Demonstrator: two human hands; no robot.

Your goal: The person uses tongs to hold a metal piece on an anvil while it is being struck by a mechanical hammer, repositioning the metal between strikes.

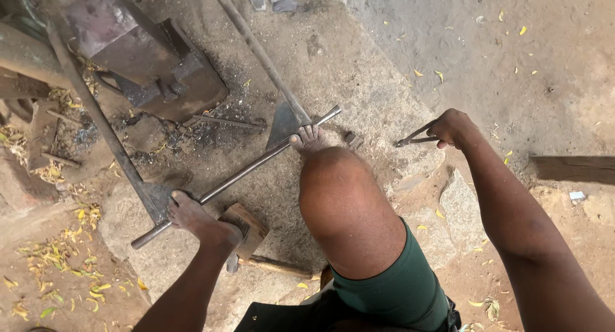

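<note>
Head view looks down at a seated person on dirt ground (525, 69), bare knee (349, 204) raised in the middle of the frame, green shorts (397, 287) below it. Left hand (189, 213) rests clenched over a long iron rod (256, 165) near its lower left end, fingers wrapped on top of it, pressing it against a flat stone slab (359, 82). The rod runs diagonally from lower left to upper right across the slab. A bare foot (309, 138) sits on the rod close to its upper end, toes over it. Right hand (451, 128) is out to the right, well apart from the rod, clenched around the handles of metal tongs (416, 138) whose tips point left toward the slab edge; cannot tell if the tips hold anything. Just beside the left hand lies a wooden-handled hammer (246, 233), head near the wrist, handle running right under the knee. A long-handled flat iron blade (285, 117) lies on the slab, its shaft going up to the top edge, blade end just beside the foot. A dark metal anvil block (144, 56) stands upper left with black scale and ash around it. Another long bar (96, 124) slants down from the upper left toward the left hand. Yellow leaves (64, 255) litter the lower left ground.
</note>
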